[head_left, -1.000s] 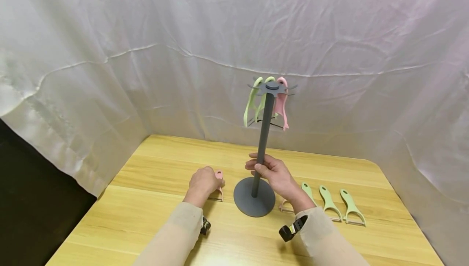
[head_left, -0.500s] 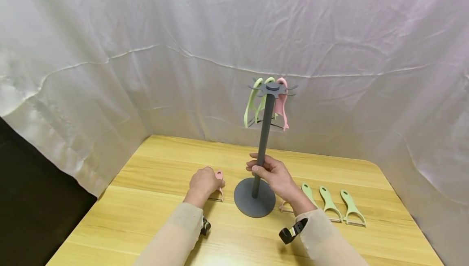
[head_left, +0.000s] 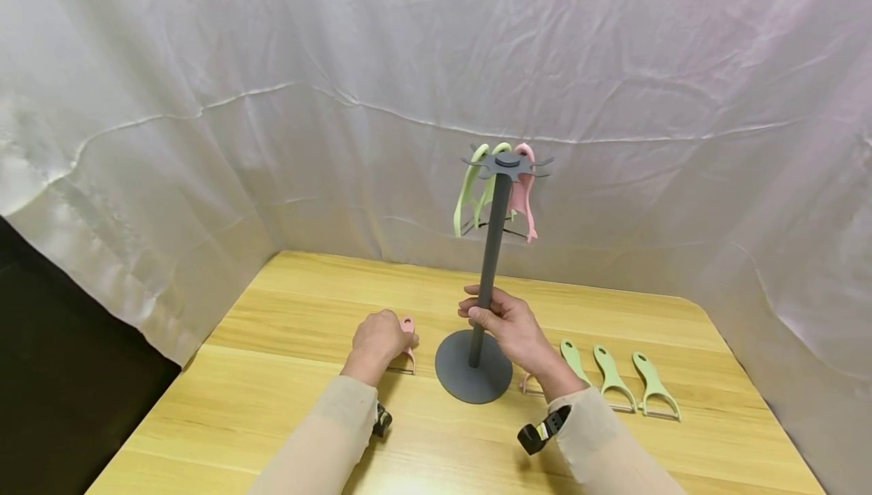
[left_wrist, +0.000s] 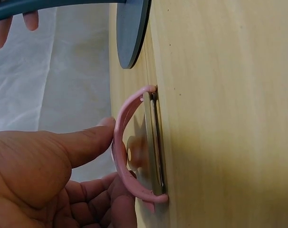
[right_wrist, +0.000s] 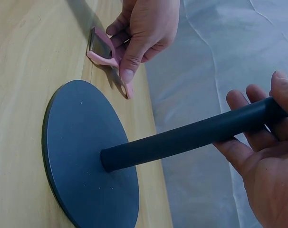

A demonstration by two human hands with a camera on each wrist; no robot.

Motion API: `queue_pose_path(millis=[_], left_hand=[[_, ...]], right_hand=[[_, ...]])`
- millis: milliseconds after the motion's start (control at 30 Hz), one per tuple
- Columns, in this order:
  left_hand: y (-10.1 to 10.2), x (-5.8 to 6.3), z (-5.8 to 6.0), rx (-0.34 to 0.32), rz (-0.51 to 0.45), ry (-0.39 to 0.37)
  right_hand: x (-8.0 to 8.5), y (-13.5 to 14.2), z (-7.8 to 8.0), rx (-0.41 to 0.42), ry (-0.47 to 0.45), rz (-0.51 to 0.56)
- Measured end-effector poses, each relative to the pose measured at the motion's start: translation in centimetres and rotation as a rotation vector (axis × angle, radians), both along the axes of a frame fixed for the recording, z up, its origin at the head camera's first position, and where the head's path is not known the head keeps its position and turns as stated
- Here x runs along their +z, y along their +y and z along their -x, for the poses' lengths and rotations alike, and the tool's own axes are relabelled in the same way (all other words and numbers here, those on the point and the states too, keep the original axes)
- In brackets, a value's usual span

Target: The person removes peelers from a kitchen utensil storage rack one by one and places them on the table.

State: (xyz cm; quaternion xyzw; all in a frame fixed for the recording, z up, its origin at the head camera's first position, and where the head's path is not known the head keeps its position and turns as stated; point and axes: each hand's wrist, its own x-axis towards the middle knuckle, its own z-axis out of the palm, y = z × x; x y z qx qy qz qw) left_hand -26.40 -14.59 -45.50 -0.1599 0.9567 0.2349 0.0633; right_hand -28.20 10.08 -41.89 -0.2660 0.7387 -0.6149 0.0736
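Note:
At the left, my left hand (head_left: 378, 337) pinches a pink peeler (left_wrist: 129, 102) between thumb and fingers. In the right wrist view the peeler (right_wrist: 103, 60) lies close over the wood, its handle end pointing away toward the back. My right hand (head_left: 514, 325) holds the dark grey pole (head_left: 492, 253) of an upright stand, low down above its round base (head_left: 453, 374). From the hooks at the stand's top hang two green peelers (head_left: 463, 196) and one pink peeler (head_left: 523, 194), on its far side. Other hooks on the near and right sides carry nothing.
Right of the stand, three green peelers (head_left: 652, 383) lie in a row on the wooden table (head_left: 436, 449). Another pink peeler (head_left: 531, 385) is partly hidden behind my right wrist. Pale curtains (head_left: 381, 177) enclose the back and sides.

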Motion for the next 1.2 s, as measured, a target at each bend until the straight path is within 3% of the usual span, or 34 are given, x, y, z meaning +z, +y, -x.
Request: queue_pose_path(millis=[400,933,1067,1200], left_hand=[[-0.4,0.2,-0.2,0.013,-0.031,0.041],[-0.6,1.3,-0.5,-0.006,-0.033,0.093],[-0.8,1.8,-0.9,-0.025,-0.042,0.117],[-0.8,3.1,-1.2,-0.032,-0.059,0.159]], right_hand=[[0.2,-0.2,-0.1,0.003,0.005,-0.008],[0.3,0.4,0.5,0.102,-0.037,0.018],[0.2,0.4,0.4,0.105,-0.041,0.016],[0.1,0.4,0.3,0.104,-0.036,0.019]])
